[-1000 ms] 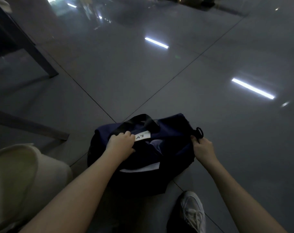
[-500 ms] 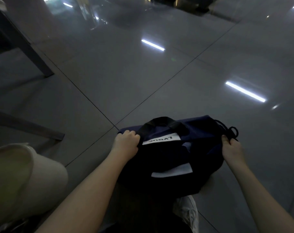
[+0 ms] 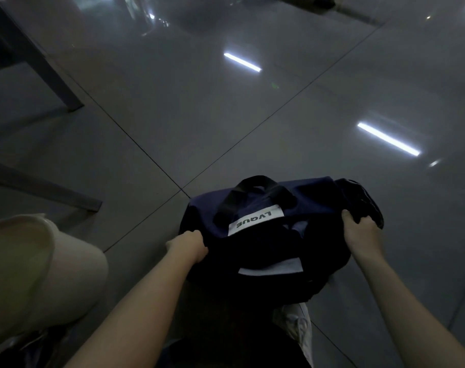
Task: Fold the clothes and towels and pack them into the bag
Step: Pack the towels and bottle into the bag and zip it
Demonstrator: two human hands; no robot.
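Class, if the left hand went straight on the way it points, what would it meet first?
The bag: the left hand grips its end and points into its side, though depth is unclear.

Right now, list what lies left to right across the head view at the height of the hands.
Cream chair → left hand → LVQUE label on the bag → right hand.

**Legible Markings**

One marking is readable. A white rectangular label [image 3: 255, 220] on the upper face of the navy duffel bag [image 3: 319, 203], just below the black carry handle [image 3: 252, 181], bears the black capitals "LVQUE". The word appears upside down in the head view. A second white patch [image 3: 271, 267], lower on the bag, shows no readable characters.
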